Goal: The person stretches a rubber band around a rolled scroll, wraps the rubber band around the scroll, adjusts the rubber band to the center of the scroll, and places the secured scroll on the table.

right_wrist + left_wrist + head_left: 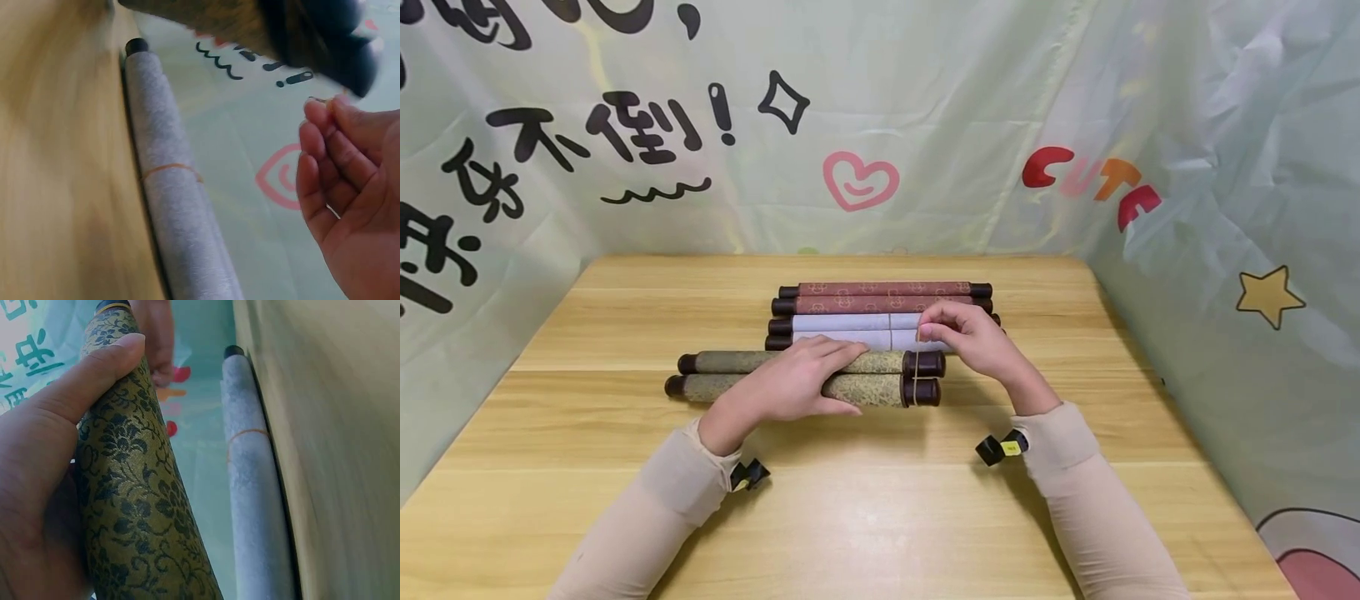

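Two rolled scrolls (867, 388) in green-gold floral cloth, with dark knobs at their ends, lie side by side in my left hand (797, 379). That hand grips them around the middle; its thumb stretches along the cloth (137, 481) in the left wrist view. At the scrolls' right end, a thin rubber band (916, 379) loops round both dark knobs. My right hand (973, 337) pinches the band between thumb and fingertips and pulls it away from the knobs. In the right wrist view the right hand (353, 181) shows its other fingers curled, and the knobs are blurred.
Behind, a pair of white scrolls (842, 322) bound by a rubber band (172, 167) lies on the wooden table (865, 508). Beyond them lies a pair of reddish-brown patterned scrolls (880, 303). Printed cloth (955, 108) hangs round the table's back and sides.
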`<state>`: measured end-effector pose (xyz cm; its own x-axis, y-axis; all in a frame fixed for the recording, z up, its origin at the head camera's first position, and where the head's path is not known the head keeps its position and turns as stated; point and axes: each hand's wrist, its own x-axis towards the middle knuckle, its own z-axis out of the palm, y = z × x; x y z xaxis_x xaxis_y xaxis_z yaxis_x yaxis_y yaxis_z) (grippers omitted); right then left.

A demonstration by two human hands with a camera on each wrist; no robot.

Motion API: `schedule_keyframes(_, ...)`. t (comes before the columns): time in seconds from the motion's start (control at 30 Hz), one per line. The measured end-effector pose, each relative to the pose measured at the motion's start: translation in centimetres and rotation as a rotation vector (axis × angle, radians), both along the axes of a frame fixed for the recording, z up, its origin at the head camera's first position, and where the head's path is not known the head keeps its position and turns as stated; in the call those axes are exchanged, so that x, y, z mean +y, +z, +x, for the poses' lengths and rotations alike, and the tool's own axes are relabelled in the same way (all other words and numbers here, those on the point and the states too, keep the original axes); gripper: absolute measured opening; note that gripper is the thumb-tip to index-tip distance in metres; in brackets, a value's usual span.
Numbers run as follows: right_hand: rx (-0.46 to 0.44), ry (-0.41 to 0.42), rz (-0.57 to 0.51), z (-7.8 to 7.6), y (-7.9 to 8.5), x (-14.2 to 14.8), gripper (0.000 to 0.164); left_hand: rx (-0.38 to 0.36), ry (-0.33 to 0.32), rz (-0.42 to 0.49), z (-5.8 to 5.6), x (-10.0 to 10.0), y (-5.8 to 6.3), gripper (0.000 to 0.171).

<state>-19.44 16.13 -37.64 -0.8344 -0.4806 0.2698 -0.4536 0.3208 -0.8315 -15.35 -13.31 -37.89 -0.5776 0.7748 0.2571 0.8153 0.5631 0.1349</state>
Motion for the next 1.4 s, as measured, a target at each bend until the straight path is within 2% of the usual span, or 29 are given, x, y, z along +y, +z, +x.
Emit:
schedule_keyframes(0.13,-0.037,0.075,-0.079,-0.3,-0.5,0.0,0.009,0.0,-0.029,-0.006,0.7,0.4,0.5,0.085)
schedule_keyframes(0.3,-0.102,0.223,-0.319,-0.2,-0.3,0.2,0.008,0.017,-0.049,-0.047,1.1,0.8,0.7,0.086)
schedule_keyframes(0.37,-0.108,0.245,-0.365,0.0,0.0,0.4,0.008,0.024,-0.054,-0.049,1.1,0.8,0.5,0.086)
schedule_keyframes(0.47,-0.073,0.241,-0.321,0.2,0.4,0.5,0.007,0.026,-0.053,-0.052,1.0,0.8,0.4,0.086)
schedule_keyframes(0.57,-0.023,0.217,-0.203,0.4,0.7,0.6,0.006,0.033,-0.049,-0.066,1.0,0.8,0.3,0.085)
schedule_keyframes(0.77,0.007,0.174,-0.048,0.7,1.3,0.5,0.007,0.085,-0.045,-0.146,1.2,1.1,0.2,0.085)
schedule_keyframes(1.0,0.078,0.026,0.077,1.2,1.6,-0.2,0.009,0.19,-0.06,-0.24,2.4,2.2,-0.6,0.084)
schedule_keyframes(1.07,0.146,-0.041,0.102,1.6,1.8,-0.6,0.008,0.224,-0.052,-0.256,2.8,2.5,-0.9,0.083)
schedule_keyframes(1.13,0.252,-0.109,0.108,2.0,2.0,-1.0,0.006,0.244,-0.027,-0.262,2.9,2.8,-1.2,0.082)
schedule_keyframes(1.23,0.485,-0.192,0.111,2.8,2.4,-1.6,0.002,0.269,0.026,-0.267,2.8,2.9,-1.4,0.083)
schedule_keyframes(1.33,0.7,-0.227,0.104,3.4,2.7,-2.2,0.003,0.279,0.077,-0.257,2.5,2.8,-1.6,0.084)
schedule_keyframes(1.4,0.787,-0.234,0.099,3.7,2.8,-2.5,0.005,0.282,0.097,-0.237,2.2,2.7,-1.6,0.084)
